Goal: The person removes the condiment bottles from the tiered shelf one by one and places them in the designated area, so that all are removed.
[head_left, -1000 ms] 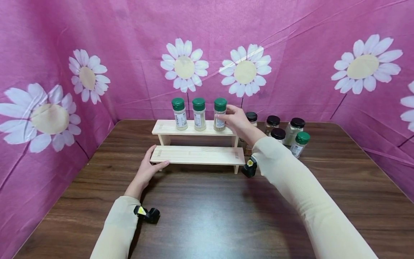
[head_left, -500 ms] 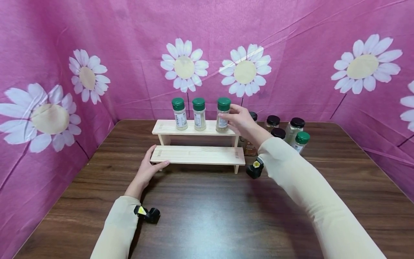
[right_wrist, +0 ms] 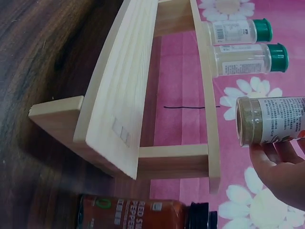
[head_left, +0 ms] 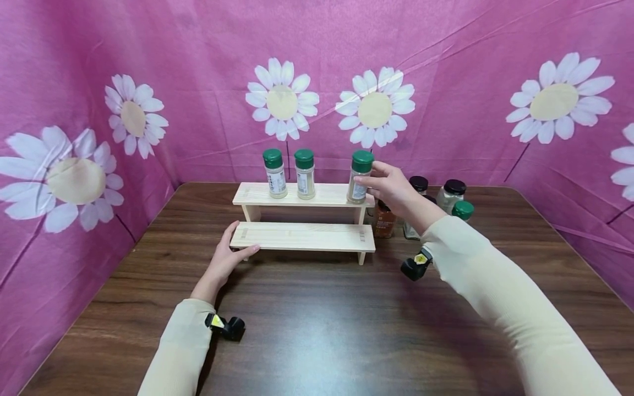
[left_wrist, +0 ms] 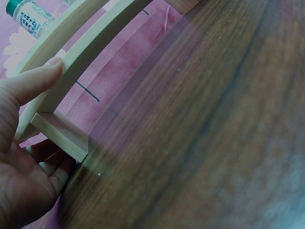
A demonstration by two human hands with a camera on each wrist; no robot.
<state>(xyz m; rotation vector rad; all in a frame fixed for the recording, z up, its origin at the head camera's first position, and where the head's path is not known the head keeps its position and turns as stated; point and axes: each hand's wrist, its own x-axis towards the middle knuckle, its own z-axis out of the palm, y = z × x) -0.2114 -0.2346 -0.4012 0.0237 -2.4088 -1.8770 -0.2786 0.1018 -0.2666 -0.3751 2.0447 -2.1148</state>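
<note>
My right hand [head_left: 396,190] grips a green-capped spice jar [head_left: 358,191] from its right side, thumb across the front. In the right wrist view a gap shows between the base of this jar [right_wrist: 274,120] and the upper shelf, so it hangs just off the wood near the right end. Two similar jars, a left one [head_left: 276,179] and a middle one [head_left: 305,179], stand upright on the upper shelf of the two-tier wooden rack [head_left: 302,235]. At the rack's lower left end, my left hand [head_left: 225,259] holds the board, thumb on its front edge [left_wrist: 78,62].
Right of the rack stands a red pepper jar [head_left: 384,223] with a black lid, shown lying sideways in the right wrist view. Further right are black-lidded jars [head_left: 449,195] and another green-capped jar [head_left: 463,210], partly hidden by my right arm. A pink flowered cloth [head_left: 208,110] hangs behind the table.
My right hand has carried its jar rightward along the upper shelf, away from the two standing jars. More of the red pepper jar shows now. The left hand and rack keep still.
</note>
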